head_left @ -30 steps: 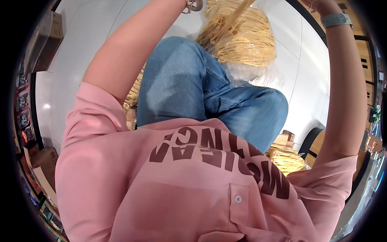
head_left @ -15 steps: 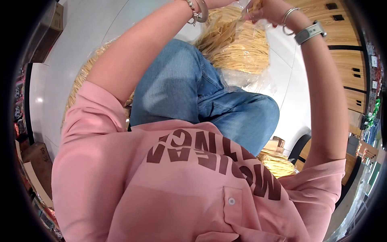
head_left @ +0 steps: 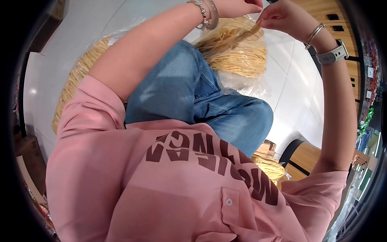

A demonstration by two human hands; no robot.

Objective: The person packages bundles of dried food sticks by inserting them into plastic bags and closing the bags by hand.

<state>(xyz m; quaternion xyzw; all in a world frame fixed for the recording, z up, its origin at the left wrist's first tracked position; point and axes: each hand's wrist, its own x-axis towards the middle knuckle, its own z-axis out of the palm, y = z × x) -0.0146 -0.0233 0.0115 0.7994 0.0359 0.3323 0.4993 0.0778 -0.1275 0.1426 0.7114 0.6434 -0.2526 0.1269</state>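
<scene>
A clear plastic bag [head_left: 246, 82] full of long, pale yellow dried strips [head_left: 238, 62] lies on the floor beyond my bent knees. My right hand [head_left: 286, 18] is above the bag's right side. Its thumb and fingers pinch the end of a twisted yellow strip [head_left: 250, 32] that slants down left toward the bundle. My left hand [head_left: 236, 7] is at the top edge, over the bag, with its fingers drawn together close to the right fingertips. Part of it is cut off by the frame, and what it holds, if anything, I cannot make out.
Another long bag of yellow strips [head_left: 74, 84] lies to the left, partly behind my left arm. More yellow bundles [head_left: 269, 167] are near my right knee. Wooden cabinets [head_left: 320, 8] line the right side, and cardboard boxes [head_left: 30, 161] stand at the left.
My right hand has moved right and slightly down in the view, and the pinched strip now shows stretched out from the bundle. My left hand has come further into view.
</scene>
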